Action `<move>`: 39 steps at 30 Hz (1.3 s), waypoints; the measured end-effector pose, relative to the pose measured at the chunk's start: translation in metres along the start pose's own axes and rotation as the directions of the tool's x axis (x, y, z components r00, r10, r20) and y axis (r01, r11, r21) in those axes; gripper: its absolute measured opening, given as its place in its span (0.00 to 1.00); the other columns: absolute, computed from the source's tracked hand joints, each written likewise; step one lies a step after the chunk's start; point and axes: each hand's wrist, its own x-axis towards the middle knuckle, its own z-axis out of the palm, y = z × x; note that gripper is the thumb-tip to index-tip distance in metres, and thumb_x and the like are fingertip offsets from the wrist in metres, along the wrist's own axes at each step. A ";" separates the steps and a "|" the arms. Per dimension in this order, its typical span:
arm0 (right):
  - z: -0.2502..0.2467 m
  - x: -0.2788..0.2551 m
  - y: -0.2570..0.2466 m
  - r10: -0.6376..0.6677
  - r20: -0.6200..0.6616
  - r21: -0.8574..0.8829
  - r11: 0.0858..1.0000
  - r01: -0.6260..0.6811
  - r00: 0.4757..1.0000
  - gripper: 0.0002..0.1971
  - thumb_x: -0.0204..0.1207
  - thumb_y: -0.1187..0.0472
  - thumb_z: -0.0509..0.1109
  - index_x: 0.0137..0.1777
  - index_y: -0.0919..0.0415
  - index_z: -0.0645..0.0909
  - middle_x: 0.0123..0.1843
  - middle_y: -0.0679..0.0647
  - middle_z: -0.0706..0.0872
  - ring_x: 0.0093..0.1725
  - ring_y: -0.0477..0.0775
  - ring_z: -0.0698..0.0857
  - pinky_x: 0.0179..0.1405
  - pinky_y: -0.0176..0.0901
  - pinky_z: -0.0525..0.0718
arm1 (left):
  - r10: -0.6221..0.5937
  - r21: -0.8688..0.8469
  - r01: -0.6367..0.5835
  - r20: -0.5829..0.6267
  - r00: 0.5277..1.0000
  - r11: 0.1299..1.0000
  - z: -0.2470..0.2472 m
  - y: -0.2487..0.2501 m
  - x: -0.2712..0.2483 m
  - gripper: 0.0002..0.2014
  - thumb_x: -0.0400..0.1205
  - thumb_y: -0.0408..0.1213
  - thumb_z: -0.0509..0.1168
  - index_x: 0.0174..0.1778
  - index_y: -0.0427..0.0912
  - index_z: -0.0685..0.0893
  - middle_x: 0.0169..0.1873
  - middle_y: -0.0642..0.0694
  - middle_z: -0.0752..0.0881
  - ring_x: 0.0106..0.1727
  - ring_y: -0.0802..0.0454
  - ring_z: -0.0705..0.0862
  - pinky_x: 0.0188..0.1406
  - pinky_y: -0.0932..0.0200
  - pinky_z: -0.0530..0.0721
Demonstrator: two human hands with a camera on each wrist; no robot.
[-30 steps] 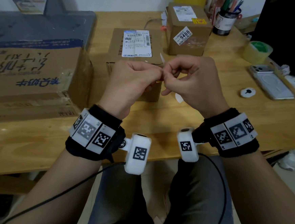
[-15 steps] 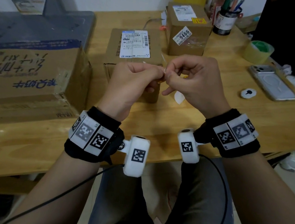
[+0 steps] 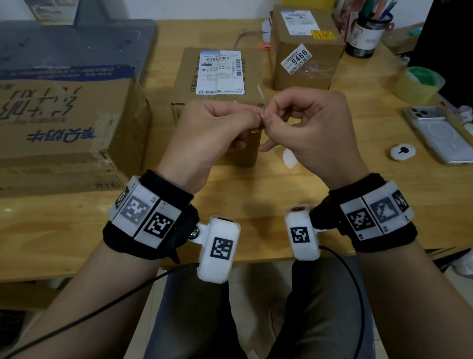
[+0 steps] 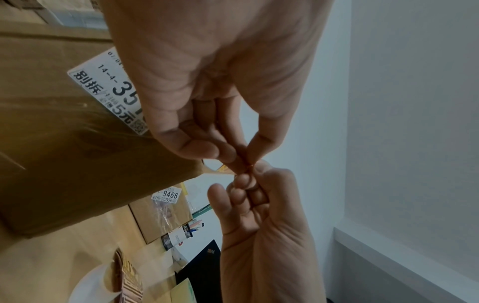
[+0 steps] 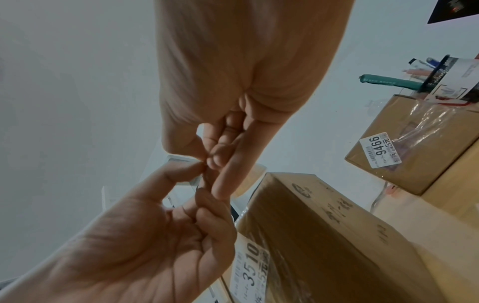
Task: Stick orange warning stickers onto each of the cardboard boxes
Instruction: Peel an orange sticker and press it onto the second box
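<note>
Both hands meet above the table in front of the middle cardboard box. My left hand and right hand pinch one small orange sticker between thumbs and fingertips; only a sliver of it shows. In the left wrist view the sticker pokes out beside the pinching left hand. In the right wrist view it is hidden by the fingers. The far box carries an orange-yellow sticker on top. A large box stands at the left.
A white backing scrap lies on the wooden table under my right hand. To the right are a phone, a round white tag, a tape roll and a pen cup. A grey case sits behind the large box.
The hands stay nearly in place, fingertips working at the sticker. An orange edge now shows just below the pinch.
</note>
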 end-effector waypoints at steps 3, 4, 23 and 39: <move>0.001 0.001 -0.002 -0.002 -0.004 0.000 1.000 0.002 1.000 0.04 0.73 0.78 0.71 0.39 0.75 0.85 0.34 0.75 0.81 0.35 0.63 0.79 0.30 0.54 0.93 | 0.005 -0.001 -0.005 0.014 1.000 1.000 -0.002 0.002 -0.001 0.05 0.79 0.28 0.72 0.42 0.39 0.94 0.27 0.50 0.87 0.33 0.55 0.79 0.34 0.62 0.79; 0.001 0.001 -0.002 -0.003 -0.003 -0.001 1.000 0.003 1.000 0.04 0.73 0.78 0.71 0.39 0.75 0.85 0.34 0.75 0.81 0.35 0.62 0.80 0.30 0.54 0.93 | 0.005 -0.001 -0.005 0.013 1.000 1.000 -0.002 0.002 -0.001 0.05 0.79 0.28 0.72 0.41 0.39 0.94 0.27 0.49 0.86 0.33 0.55 0.79 0.34 0.62 0.79; 0.005 0.001 0.000 -0.059 0.005 -0.105 0.993 0.059 0.998 0.02 0.68 0.77 0.72 0.35 0.74 0.84 0.32 0.71 0.82 0.33 0.69 0.82 0.28 0.58 0.91 | 0.009 0.004 -0.009 -0.050 0.999 1.000 0.003 -0.002 -0.001 0.05 0.75 0.27 0.72 0.38 0.35 0.94 0.24 0.46 0.82 0.30 0.55 0.76 0.32 0.59 0.76; 0.003 -0.001 -0.001 -0.025 -0.010 0.046 0.999 0.025 1.000 0.07 0.72 0.78 0.70 0.39 0.68 0.85 0.34 0.77 0.80 0.36 0.81 0.80 0.29 0.56 0.93 | 0.000 -0.007 -0.001 -0.038 0.999 1.000 0.003 -0.002 -0.003 0.08 0.76 0.27 0.71 0.41 0.41 0.95 0.29 0.46 0.88 0.30 0.57 0.78 0.32 0.62 0.79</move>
